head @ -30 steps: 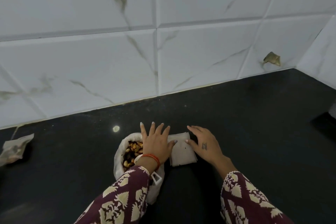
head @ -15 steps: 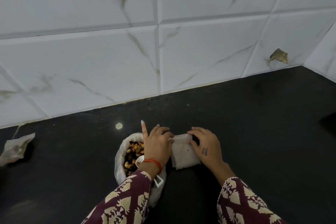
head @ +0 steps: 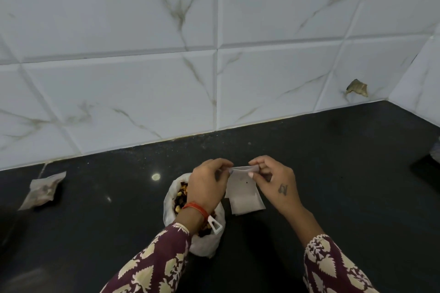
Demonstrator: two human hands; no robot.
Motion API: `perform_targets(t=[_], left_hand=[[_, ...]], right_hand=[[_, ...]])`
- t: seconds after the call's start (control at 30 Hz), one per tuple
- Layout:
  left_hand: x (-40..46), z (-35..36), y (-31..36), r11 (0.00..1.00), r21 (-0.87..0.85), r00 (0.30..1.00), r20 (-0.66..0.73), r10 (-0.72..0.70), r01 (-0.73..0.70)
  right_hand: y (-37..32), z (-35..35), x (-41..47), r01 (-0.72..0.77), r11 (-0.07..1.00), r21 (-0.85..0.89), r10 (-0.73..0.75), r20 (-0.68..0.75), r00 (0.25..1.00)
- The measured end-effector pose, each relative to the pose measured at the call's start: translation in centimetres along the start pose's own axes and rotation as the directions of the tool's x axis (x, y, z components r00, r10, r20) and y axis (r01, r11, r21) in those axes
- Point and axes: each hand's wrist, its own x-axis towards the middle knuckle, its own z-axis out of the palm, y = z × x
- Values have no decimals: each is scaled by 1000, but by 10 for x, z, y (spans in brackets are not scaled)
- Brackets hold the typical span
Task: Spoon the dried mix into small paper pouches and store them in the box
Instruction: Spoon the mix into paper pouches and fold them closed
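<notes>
From the head view, a black speckled desk (head: pixel 333 185) meets a white marble-veined tile wall (head: pixel 142 78) along its far edge. Near the front middle, the left hand (head: pixel 207 185) and right hand (head: pixel 273 183) pinch the top edge of a paper pouch (head: pixel 242 195), beside the open bag of dried mix (head: pixel 178 197). A filled pouch (head: pixel 42 190) lies toward the left edge.

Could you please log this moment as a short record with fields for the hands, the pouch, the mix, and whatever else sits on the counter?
left hand: pinches the top left edge of the paper pouch
right hand: pinches the top right edge of the paper pouch
paper pouch: white, held up at its mouth, lower end on the counter
dried mix: in an open white bag under the left wrist
scoop handle: white, sticks out of the bag
filled pouch: lies far left on the black counter
box: not in view
</notes>
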Motion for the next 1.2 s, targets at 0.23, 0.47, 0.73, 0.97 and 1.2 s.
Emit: perform_targets(t=[0.23,0.47,0.73,0.97,1.2], left_hand=[[-26,-69,4,959,-244,988,-17,-155,147],[-69,-129,-28,878,-251,894,308,-327,408],[-104,-142,-69,904,11,837,372,-401,428],[-110,-157,-84,963,25,891,374,-257,267],[-105,-159,-80,981,-7,883,438,-170,192]], right_hand=[[-64,22,-17,-162,950,266,135,117,984],[-111,74,-47,-407,821,400,272,353,895],[-138,117,-72,-498,788,362,295,488,821],[-147,124,-68,-514,807,292,282,573,769],[-150,122,-68,-367,894,257,202,501,841]])
